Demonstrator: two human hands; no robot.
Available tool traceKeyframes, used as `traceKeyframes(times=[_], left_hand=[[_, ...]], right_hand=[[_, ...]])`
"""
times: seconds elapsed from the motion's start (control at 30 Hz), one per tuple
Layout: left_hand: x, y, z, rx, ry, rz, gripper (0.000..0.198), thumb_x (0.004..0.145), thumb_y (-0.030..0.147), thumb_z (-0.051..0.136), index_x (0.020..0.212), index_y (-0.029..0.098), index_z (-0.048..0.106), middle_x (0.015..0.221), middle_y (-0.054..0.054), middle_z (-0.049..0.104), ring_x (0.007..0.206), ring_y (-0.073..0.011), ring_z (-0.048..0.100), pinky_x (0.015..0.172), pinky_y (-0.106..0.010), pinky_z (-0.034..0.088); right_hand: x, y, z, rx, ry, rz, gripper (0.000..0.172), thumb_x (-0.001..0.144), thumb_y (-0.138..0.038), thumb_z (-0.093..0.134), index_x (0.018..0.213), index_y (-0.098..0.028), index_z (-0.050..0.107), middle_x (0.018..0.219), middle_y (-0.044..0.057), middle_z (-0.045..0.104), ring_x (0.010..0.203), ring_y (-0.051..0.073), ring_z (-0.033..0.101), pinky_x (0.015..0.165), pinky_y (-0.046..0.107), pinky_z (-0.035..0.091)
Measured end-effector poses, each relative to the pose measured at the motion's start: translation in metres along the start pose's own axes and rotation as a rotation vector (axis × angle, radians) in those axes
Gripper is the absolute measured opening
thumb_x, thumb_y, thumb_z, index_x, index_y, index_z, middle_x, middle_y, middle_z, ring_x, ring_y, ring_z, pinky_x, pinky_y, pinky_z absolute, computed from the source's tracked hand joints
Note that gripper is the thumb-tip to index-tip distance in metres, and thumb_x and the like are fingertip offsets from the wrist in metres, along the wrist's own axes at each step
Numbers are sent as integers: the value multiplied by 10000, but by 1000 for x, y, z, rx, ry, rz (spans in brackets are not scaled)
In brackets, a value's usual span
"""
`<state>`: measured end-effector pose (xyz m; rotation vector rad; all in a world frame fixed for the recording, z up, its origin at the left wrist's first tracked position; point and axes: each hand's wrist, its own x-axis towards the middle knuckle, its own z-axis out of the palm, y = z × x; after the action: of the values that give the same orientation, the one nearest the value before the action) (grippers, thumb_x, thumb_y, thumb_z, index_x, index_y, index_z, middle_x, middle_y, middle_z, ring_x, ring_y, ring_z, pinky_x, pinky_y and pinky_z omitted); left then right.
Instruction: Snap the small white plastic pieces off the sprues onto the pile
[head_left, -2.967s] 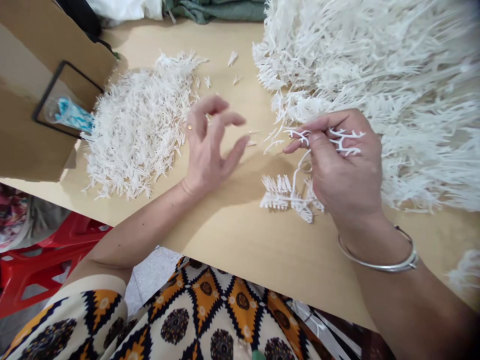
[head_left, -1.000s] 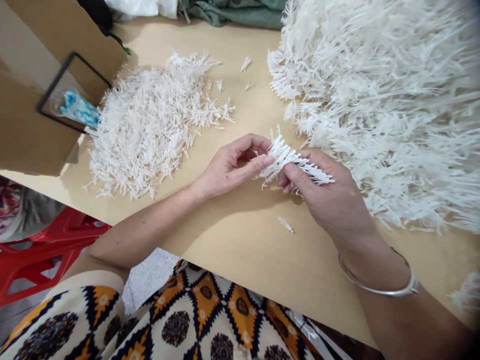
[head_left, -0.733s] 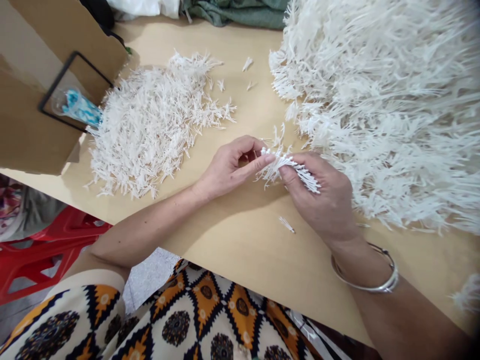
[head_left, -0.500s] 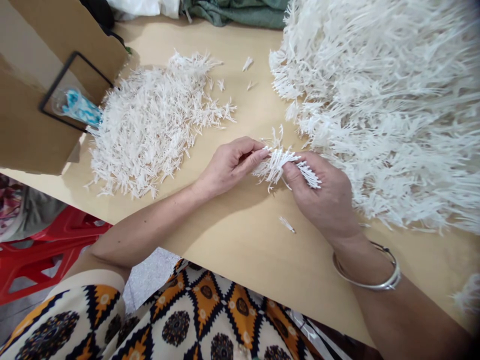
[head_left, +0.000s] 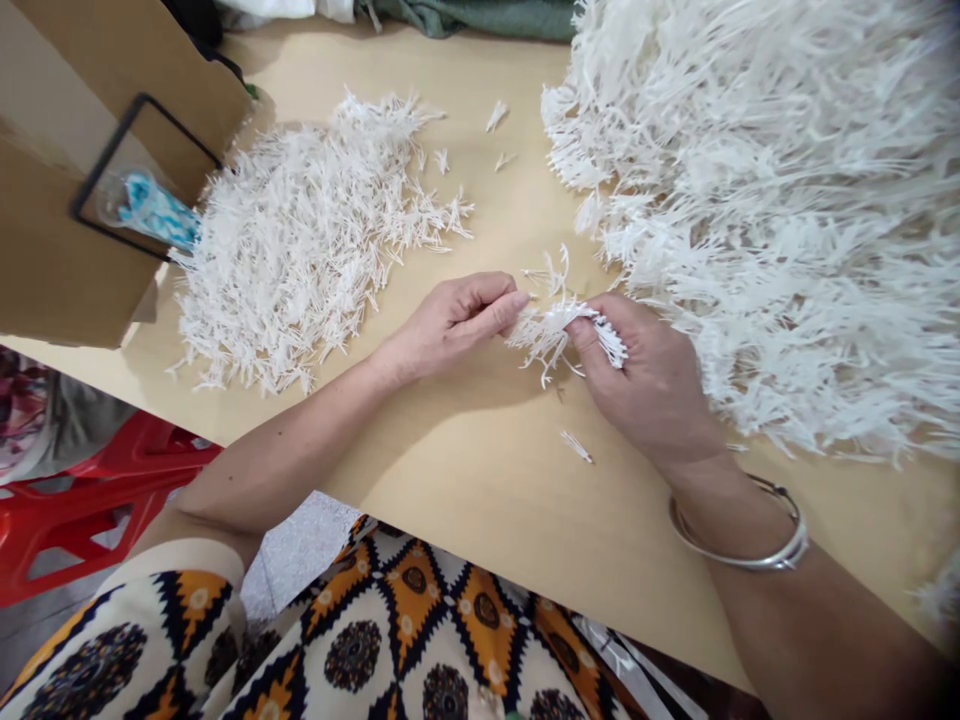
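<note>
Left hand (head_left: 450, 322): my grip pinches the white plastic sprig (head_left: 547, 330).
Right hand (head_left: 652, 385): my grip clamps the same sprig, just above the table (head_left: 480, 470).

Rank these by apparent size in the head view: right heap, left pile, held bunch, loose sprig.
1. right heap
2. left pile
3. held bunch
4. loose sprig
The heap runs past the frame edge, yet clearly leads.

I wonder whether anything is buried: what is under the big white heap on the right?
Only the tan table shows around the heap of white sprigs. Whatever lies beneath is covered. At its near edge, the right hand and left hand pinch a sprig bundle.
</note>
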<state>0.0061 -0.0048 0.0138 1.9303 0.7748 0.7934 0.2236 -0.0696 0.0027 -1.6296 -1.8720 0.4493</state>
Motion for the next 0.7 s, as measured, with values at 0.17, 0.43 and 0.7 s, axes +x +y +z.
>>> traceKeyframes(times=[0.17, 0.43, 0.7], left_hand=[[1, 0, 6, -120, -12, -22, 577, 1028, 644, 546, 678, 186, 523, 673, 23, 493, 636, -92, 427, 646, -262, 379], [1, 1, 6, -178, -11, -38, 582, 1021, 661, 550, 682, 191, 499, 654, 35, 457, 599, -83, 367, 610, -267, 351], [-1, -6, 12, -4, 173, -1, 530, 1044, 633, 527, 746, 197, 566, 704, 17, 540, 639, -99, 448, 638, -278, 382]], right_hand=[[5, 2, 3, -32, 32, 35, 146, 977, -346, 525, 893, -260, 608, 815, 61, 682, 720, 221, 582, 699, 372, 407], [10, 5, 5, -62, 84, 52, 171, 961, -350, 512, 846, -254, 592, 782, 62, 659, 703, 211, 538, 694, 364, 391], [4, 7, 5, 21, 125, -1, 168, 991, -346, 534, 875, -257, 618, 791, 55, 669, 709, 220, 581, 692, 375, 425]])
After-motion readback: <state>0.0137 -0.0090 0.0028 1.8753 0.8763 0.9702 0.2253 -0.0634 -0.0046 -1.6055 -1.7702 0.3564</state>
